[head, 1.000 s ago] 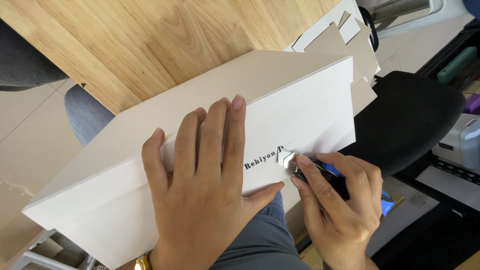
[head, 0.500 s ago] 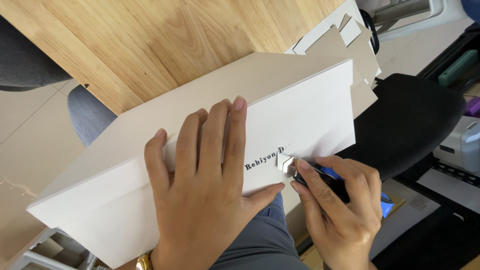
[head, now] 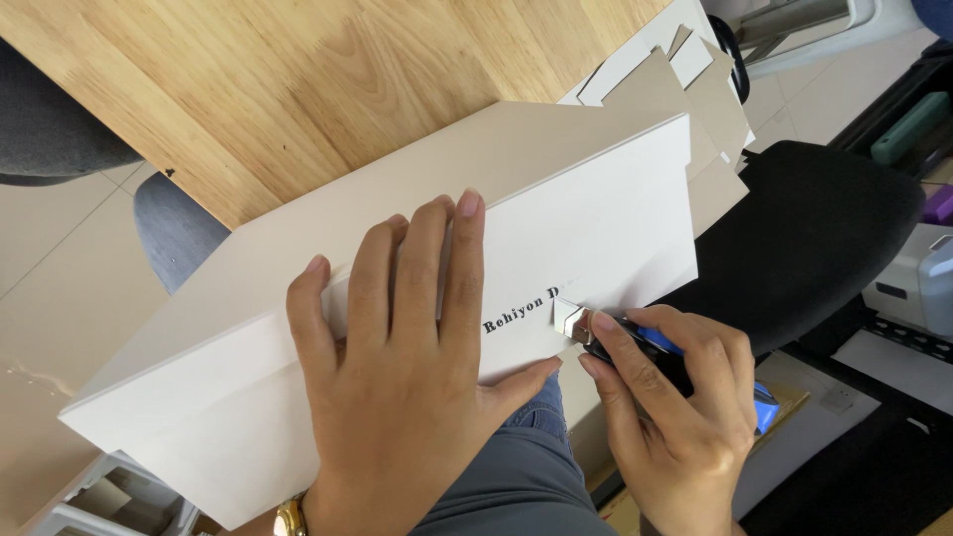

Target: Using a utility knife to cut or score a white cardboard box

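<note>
A long white cardboard box (head: 615, 213) with black lettering on its side lies across my lap and the edge of a wooden table (head: 298, 79). My left hand (head: 407, 367) presses flat on the box's side face, fingers spread. My right hand (head: 675, 407) grips a blue and black utility knife (head: 645, 342). Its metal tip touches the box's side just right of the lettering, where a small flap of cardboard is lifted.
Loose grey and white cardboard pieces (head: 695, 79) lie at the table's far right edge. A black chair seat (head: 834, 228) sits to the right, a grey chair (head: 174, 228) to the left. Bins and dark items stand at the far right.
The box has shifted slightly rightward and down with my left hand. The knife tip stays at the same spot beside the lettering.
</note>
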